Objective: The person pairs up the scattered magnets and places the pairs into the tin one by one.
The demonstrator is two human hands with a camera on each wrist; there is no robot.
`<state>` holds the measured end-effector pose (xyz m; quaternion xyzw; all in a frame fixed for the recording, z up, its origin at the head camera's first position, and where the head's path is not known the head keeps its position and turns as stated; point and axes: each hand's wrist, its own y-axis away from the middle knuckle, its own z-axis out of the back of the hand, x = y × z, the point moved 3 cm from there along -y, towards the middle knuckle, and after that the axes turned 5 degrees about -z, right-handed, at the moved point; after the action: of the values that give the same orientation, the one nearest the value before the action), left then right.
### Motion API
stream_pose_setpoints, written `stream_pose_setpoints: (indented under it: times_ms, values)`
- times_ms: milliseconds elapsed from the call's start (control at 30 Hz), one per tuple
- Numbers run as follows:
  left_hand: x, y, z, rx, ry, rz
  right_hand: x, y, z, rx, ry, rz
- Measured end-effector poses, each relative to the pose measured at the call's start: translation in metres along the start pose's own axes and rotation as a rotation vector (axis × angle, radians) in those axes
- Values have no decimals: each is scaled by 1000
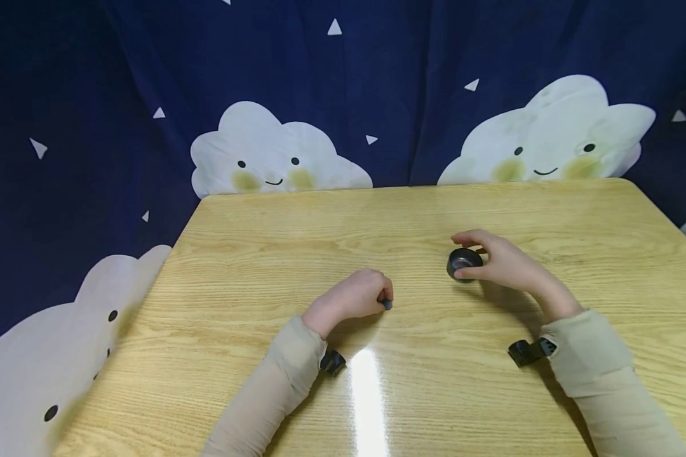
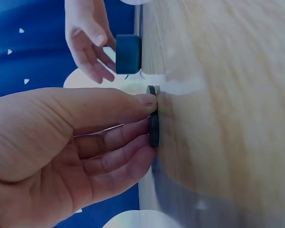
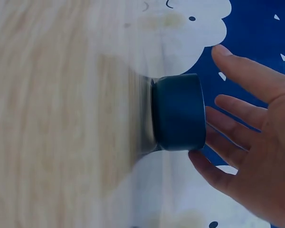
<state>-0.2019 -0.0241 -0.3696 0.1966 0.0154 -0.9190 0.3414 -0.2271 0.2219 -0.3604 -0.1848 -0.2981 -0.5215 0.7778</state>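
My left hand (image 1: 354, 295) pinches a small, flat, dark piece (image 2: 154, 129) between thumb and fingertips, right at the tabletop. Only its blue-grey end peeks out below the fingers in the head view, and the thumb covers its middle in the left wrist view. To the right stands a dark, round, straight-sided cup (image 3: 179, 113), low and small, with a glossy top in the head view. Around its right side my right hand (image 1: 505, 263) spreads its fingers and thumb loosely. In the right wrist view the fingertips are right at the cup's upper edge, the thumb apart from it.
Both hands are over a light wooden table (image 1: 251, 254). Behind it hangs a dark blue cloth (image 1: 389, 82) with white clouds and triangles. A black wrist camera (image 1: 333, 362) sits under the left sleeve, another black camera (image 1: 523, 353) beside the right one.
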Motion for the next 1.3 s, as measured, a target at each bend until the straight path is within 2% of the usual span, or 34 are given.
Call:
stream_pose_setpoints:
  times_ms: [300,867,1300]
  values:
    - [-4,3,-2,2,-36,-7,-12,2,-1,56,-59,-41]
    - [-11,2,-2,27,-121,-51,-24,0,-2,79,-28,-75]
    - [-8,-2,-2,57,-61,-57,-25,1,-2,83,-45,-92]
